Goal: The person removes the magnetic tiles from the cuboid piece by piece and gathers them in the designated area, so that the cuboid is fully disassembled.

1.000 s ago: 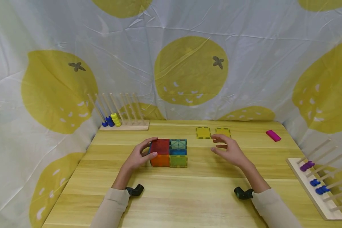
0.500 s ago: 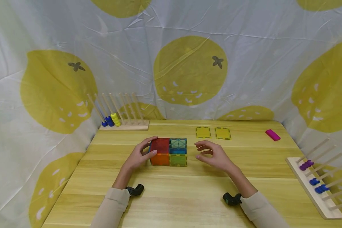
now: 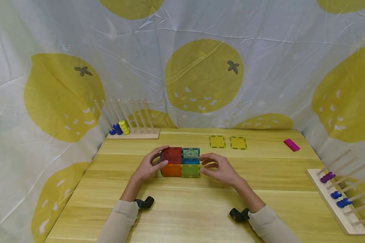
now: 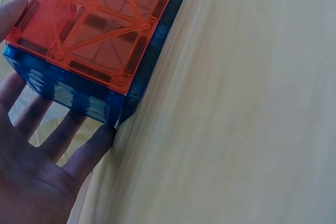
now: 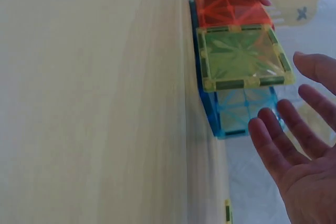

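A two-part box of see-through magnetic tiles stands mid-table. Its left half has a red top tile [image 3: 171, 155] and an orange front tile [image 4: 94, 24], with blue tiles at its side and bottom. The right half has a yellow-green front tile [image 5: 241, 56], a light blue back tile [image 3: 190, 153] and an uncovered top. My left hand [image 3: 147, 165] holds the box's left end, thumb on the front and fingers against the blue side. At the right end, my right hand [image 3: 219, 168] has loosely bent, spread fingers; whether they touch the tiles I cannot tell.
Two yellow tiles [image 3: 217, 141] lie flat behind the right hand. A magenta block [image 3: 291, 144] lies farther right. Peg racks with colored beads stand at the back left [image 3: 134, 134] and right edge [image 3: 334, 199]. A lemon-print cloth [image 3: 261, 77] hangs behind the table.
My right hand has moved left from near the yellow tiles to the box's right end. The left hand has stayed on the box, which has not visibly moved.
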Motion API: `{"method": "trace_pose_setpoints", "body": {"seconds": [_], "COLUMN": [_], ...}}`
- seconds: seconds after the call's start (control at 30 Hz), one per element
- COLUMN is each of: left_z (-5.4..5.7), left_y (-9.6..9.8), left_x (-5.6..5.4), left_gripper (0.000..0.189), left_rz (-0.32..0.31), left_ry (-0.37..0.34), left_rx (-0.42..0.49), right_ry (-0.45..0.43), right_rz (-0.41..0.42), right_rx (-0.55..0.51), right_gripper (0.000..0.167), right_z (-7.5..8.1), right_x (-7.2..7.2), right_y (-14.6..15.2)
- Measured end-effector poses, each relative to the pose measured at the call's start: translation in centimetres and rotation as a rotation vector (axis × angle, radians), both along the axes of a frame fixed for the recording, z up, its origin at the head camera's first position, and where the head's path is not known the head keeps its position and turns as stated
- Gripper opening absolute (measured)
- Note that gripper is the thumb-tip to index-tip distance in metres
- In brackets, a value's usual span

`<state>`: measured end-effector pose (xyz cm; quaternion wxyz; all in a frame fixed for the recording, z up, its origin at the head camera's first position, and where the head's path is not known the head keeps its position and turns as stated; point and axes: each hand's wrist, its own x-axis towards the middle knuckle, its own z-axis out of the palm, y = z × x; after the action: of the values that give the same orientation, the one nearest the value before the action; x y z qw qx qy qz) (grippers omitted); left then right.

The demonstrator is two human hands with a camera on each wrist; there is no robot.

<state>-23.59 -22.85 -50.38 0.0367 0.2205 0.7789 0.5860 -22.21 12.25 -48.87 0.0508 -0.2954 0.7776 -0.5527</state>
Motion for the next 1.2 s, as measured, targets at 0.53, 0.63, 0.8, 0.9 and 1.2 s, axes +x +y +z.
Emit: {"method": "trace_pose_setpoints", "body": {"seconds": [0.53,0.63,0.8,0.9,1.2], "left_z": [-0.1,-0.1,-0.2,-0.3,-0.1], "left_y": [-0.1,-0.1,-0.1,0.0,-0.1], "left_x": [0.0,0.0,-0.1,-0.1,0.0], "left_gripper": [0.059,0.059,0.059,0.059,0.062], "left_rz": [-0.002,0.000,-0.002,-0.003,0.006], "left_ry": [0.011,0.009,-0.001,-0.006,-0.013], "left_rx": [-0.008,-0.008,-0.003,-0.005,-0.004], "right_ry": [0.027,0.041,0.044,0.047,0.087], "right_rz": [0.032,0.025,0.021,0.025,0.013], "right_rx": [0.048,0.076,0.084,0.076,0.099], "right_gripper": [0.043,0.043,0.043,0.042,0.032], "right_z": [-0.7,-0.8,-0.8,-0.7,-0.6], "right_x": [0.1,0.1,0.2,0.3,0.2], "right_y": [-2.3,-2.5,-2.9,-3.1,-3.9]}}
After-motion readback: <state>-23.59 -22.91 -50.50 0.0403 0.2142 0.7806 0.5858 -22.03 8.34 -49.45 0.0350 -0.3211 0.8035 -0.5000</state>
